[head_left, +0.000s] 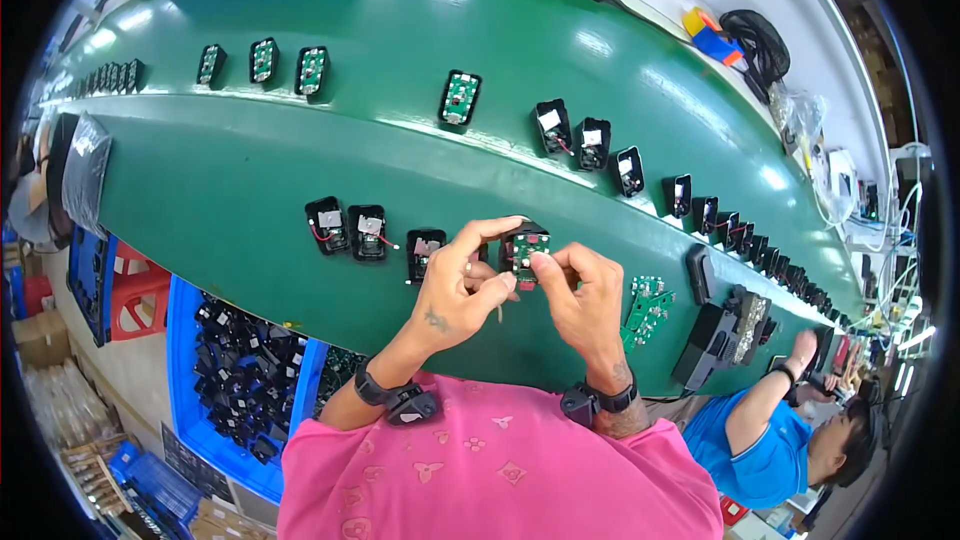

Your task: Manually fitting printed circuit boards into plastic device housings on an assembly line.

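Observation:
Over the near part of the green bench, my left hand (pixel 452 290) is closed round a small black plastic housing (pixel 508 240). A green circuit board (pixel 530 248) sits at its opening, and whether it is fully seated I cannot tell. My right hand (pixel 588 302) grips the board's right side, thumb pressed on its face. Just left of my hands lies an open black housing (pixel 424 244) with a silvery part inside. Two more such housings (pixel 326 227) with red wires lie farther left. Several loose green boards (pixel 648 310) are to the right of my right hand.
Housings with boards (pixel 461 97) and housings with wires (pixel 552 126) stand in a row along the bench (pixel 250 160). A blue bin (pixel 190 380) of black parts is at lower left. Black fixture (pixel 706 345) at right; beside it a co-worker in a blue shirt (pixel 765 450).

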{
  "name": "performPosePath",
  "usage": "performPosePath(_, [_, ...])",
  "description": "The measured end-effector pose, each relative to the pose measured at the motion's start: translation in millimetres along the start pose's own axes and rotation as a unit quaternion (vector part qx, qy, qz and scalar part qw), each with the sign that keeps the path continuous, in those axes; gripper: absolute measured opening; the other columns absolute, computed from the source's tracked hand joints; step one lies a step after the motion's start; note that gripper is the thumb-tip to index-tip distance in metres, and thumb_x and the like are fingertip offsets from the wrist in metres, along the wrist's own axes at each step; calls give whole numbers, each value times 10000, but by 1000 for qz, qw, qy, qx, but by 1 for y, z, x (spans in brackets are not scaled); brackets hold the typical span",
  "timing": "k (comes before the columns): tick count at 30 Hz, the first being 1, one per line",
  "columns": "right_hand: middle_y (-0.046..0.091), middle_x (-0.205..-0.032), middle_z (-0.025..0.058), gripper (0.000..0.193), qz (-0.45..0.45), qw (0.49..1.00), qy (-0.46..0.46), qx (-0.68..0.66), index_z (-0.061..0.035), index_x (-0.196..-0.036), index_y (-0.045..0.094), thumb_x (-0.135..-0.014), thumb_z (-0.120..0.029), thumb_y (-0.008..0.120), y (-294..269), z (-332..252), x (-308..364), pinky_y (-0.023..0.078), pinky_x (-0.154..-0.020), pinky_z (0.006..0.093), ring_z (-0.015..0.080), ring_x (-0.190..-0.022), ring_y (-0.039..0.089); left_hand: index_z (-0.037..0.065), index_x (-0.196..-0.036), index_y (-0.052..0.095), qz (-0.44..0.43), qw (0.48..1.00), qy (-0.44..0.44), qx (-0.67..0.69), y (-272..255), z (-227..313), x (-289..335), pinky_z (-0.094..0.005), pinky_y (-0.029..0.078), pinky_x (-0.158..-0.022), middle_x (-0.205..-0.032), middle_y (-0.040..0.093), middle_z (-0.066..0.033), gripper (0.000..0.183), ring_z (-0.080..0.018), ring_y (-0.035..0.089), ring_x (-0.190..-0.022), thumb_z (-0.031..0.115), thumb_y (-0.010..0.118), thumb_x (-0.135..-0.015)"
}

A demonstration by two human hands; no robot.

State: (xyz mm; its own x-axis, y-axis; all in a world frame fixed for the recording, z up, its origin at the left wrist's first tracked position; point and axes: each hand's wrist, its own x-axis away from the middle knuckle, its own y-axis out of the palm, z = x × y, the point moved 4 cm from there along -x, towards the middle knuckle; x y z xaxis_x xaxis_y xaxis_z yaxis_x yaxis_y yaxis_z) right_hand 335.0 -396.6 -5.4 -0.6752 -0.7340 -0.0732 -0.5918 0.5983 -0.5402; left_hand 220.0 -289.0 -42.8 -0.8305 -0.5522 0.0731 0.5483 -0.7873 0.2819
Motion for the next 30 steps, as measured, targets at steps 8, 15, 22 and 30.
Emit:
performPosePath(8, [659,-744,100,195,-26,996,56,-58,18,-1028,662,-917,-139,695,12,15,-4,474,-559,286,133,-603,594,-16,-1272,526,48,997,-33,-53,-2,-6,-7,-234,497,-450,-1007,688,-140,312,-137,665,-577,139,560,-1003])
performPosePath(15, [677,-821,151,450,-80,995,-63,-5,-42,-1376,561,-935,-86,635,5,15,-10,517,-656,308,201,-680,652,25,-1322,524,3,993,-82,-89,4,-7,-11,-223,488,-453,-1015,682,-131,331,-139,680,-594,140,536,-1012])
performPosePath(22, [674,-859,164,449,-70,997,-32,-32,-44,-1380,553,-936,-76,617,5,22,-8,517,-675,325,229,-693,645,47,-1352,535,21,994,-76,-70,10,-8,-12,-208,486,-465,-1001,676,-98,354,-129,678,-596,132,536,-1008])
performPosePath(30, [662,-939,84,475,-128,971,83,-182,-69,-1462,439,-1006,-133,554,18,23,-2,500,-699,277,115,-762,590,9,-1248,619,79,982,23,-168,17,9,-13,-228,505,-478,-942,705,-118,275,-123,676,-600,106,542,-1002])
